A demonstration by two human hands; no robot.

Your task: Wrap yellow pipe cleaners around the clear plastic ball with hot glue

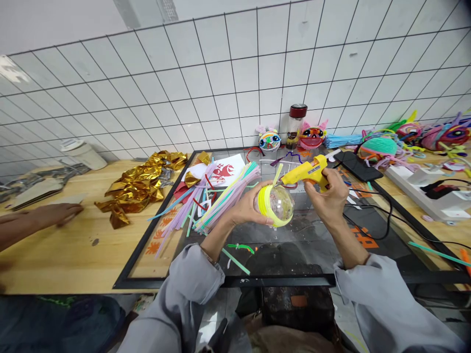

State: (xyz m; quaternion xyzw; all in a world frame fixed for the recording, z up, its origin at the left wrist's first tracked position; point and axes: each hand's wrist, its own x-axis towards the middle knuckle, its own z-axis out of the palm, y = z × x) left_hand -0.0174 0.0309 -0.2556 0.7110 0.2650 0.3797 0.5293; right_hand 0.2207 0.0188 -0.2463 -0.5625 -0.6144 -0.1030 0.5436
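Observation:
My left hand (247, 208) is wrapped round the side of a clear round container (282, 205). Yellow fuzzy strips circle the container's left part, and one loose strip end (278, 172) sticks up from its top. In my right hand (328, 196) is a yellow glue gun (302, 173), its nozzle pointing left and reaching the top of the container near that strip end. Whether the nozzle touches the strip is too small to tell. A bundle of lilac, yellow and green fuzzy sticks (224, 201) lies just left of my left hand.
Gold foil (138, 184) and another person's hand (62, 213) are at the left. A bottle (295, 128) and decorated round crafts (269, 140) stand by the wall. To the right are a phone (355, 165), a power strip (429, 193) and looping black cables (390, 215).

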